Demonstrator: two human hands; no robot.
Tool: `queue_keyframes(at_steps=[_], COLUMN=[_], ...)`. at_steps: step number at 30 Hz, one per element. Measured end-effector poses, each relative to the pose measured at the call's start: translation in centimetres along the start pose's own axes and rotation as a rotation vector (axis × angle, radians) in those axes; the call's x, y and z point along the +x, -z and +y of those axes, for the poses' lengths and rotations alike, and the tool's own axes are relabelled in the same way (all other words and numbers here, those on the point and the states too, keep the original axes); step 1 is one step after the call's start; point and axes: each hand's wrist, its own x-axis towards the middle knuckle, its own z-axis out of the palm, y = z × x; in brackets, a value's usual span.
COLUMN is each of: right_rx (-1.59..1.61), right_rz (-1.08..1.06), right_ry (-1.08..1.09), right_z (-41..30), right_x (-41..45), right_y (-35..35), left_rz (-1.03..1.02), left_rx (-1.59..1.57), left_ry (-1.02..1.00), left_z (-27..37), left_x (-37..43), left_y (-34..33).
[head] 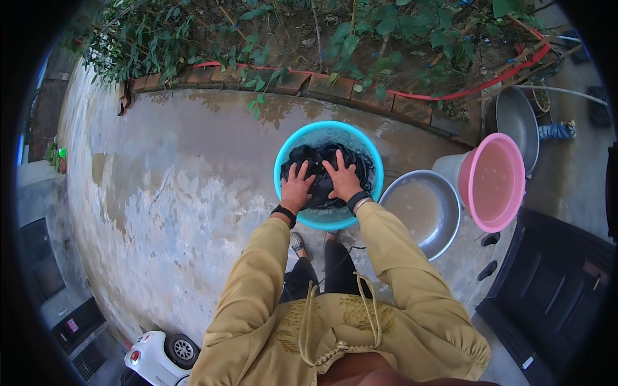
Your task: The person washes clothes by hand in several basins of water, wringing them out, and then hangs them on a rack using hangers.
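Observation:
Straight in front of me stands a turquoise plastic basin with some clear water and wet black cloth bunched inside it. My left hand lies palm down over the left part of the cloth, fingers spread. On the cloth's right side rests my right hand, its fingers likewise apart. Neither hand is closed around the fabric; both seem to press on it from above. A black band circles each wrist, and the right one also bears a silvery bangle. The cloth under the palms is hidden.
Right of the basin is a metal bowl of cloudy water. Beyond it, a pink basin also holds murky water. A large metal basin leans near a brick-edged plant bed. A white toy car stands lower left.

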Motion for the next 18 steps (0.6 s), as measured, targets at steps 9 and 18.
queue_keyframes(at_steps=[9,18], right_rx=[-0.007,-0.078], right_rz=[-0.041,-0.094], right_ry=[-0.029,-0.051], right_z=[1.4,1.9], right_x=[2.8,4.2], right_y=[-2.6,-4.9], left_rz=[-0.075,-0.070], left_rx=[0.060,0.126], left_ry=[-0.006,0.031], left_z=[-0.4,-1.1], left_x=[3.5,5.3], left_y=[-2.7,-7.4])
